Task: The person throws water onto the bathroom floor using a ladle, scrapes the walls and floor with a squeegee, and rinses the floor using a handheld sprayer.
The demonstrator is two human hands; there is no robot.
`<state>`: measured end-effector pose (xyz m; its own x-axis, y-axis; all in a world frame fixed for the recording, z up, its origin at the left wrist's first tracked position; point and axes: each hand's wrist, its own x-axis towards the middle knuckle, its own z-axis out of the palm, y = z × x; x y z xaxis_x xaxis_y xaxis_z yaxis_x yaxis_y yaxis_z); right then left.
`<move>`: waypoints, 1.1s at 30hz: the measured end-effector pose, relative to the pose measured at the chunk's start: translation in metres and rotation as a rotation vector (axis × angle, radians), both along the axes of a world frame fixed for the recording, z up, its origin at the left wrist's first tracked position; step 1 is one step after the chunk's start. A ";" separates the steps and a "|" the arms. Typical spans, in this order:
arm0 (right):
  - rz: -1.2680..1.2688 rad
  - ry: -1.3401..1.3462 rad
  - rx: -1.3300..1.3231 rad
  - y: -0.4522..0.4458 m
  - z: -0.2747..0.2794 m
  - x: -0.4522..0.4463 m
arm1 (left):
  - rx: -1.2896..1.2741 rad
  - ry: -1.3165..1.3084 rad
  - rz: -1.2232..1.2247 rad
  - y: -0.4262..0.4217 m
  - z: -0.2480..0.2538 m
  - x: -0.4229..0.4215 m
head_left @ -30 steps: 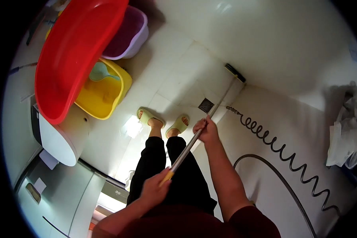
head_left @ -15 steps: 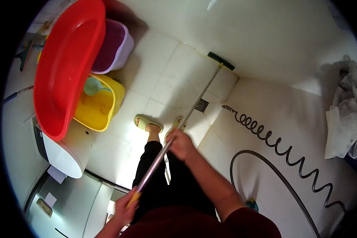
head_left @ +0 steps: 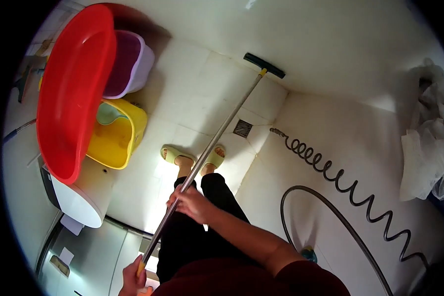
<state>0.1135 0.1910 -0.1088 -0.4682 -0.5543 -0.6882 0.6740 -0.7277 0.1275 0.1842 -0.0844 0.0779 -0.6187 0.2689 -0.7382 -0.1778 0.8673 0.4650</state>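
Note:
A long metal pole (head_left: 223, 129) runs slantwise up from the lower left. Its far end carries a dark green head (head_left: 264, 65) with a yellow joint, lying by the foot of the pale wall. My left hand (head_left: 132, 277) is wrapped round the yellow grip at the near end. Farther up, in front of the black trousers, my right hand (head_left: 191, 203) closes round the pole. Beyond the green slippers (head_left: 214, 157), a square floor drain (head_left: 242, 128) shows to the right of the pole.
A red tub (head_left: 76, 93), a purple basin (head_left: 142, 66) and a yellow basin (head_left: 139, 121) stand at the left, near a toilet (head_left: 79, 200). On the right are a coiled hose (head_left: 325, 170), a thicker hose (head_left: 348, 224) and plastic bags (head_left: 431, 148).
The green head has moved left and up in view, along the wall's foot. Both my hands have come down and left with the pole. The view has shifted too.

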 end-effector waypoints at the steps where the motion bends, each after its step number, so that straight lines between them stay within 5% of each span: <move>1: 0.054 -0.019 0.109 0.011 -0.013 -0.003 | 0.096 0.027 0.064 0.010 -0.018 -0.003; 5: -0.066 -0.061 0.485 0.090 -0.088 0.009 | 0.141 -0.332 0.173 0.105 -0.084 -0.050; 7: -0.226 -0.234 0.525 0.108 -0.073 0.003 | 0.251 -0.306 0.205 0.133 -0.083 -0.046; 16: -0.146 -0.143 0.455 0.077 0.018 0.037 | 0.272 -0.362 0.185 0.074 -0.016 -0.010; 21: -0.050 -0.079 0.733 0.121 -0.053 0.028 | 0.257 -0.469 0.296 0.150 -0.052 -0.029; 24: -0.282 -0.146 0.637 0.153 -0.086 0.024 | 0.361 -0.371 0.372 0.198 -0.069 -0.014; 25: -0.314 -0.148 0.607 0.157 -0.088 0.024 | 0.411 -0.453 0.350 0.200 -0.067 -0.014; 29: -0.564 -0.116 0.299 0.160 -0.089 0.040 | 0.722 -1.540 0.949 0.217 -0.071 -0.041; 33: -0.678 -0.091 0.231 0.161 -0.061 0.020 | 0.816 -1.390 0.896 0.233 -0.043 -0.048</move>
<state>0.1334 0.3515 -0.1700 -0.5930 0.0029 -0.8052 0.0582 -0.9972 -0.0465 0.1360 0.1489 0.0353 0.1076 0.7515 -0.6509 -0.9799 -0.0306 -0.1973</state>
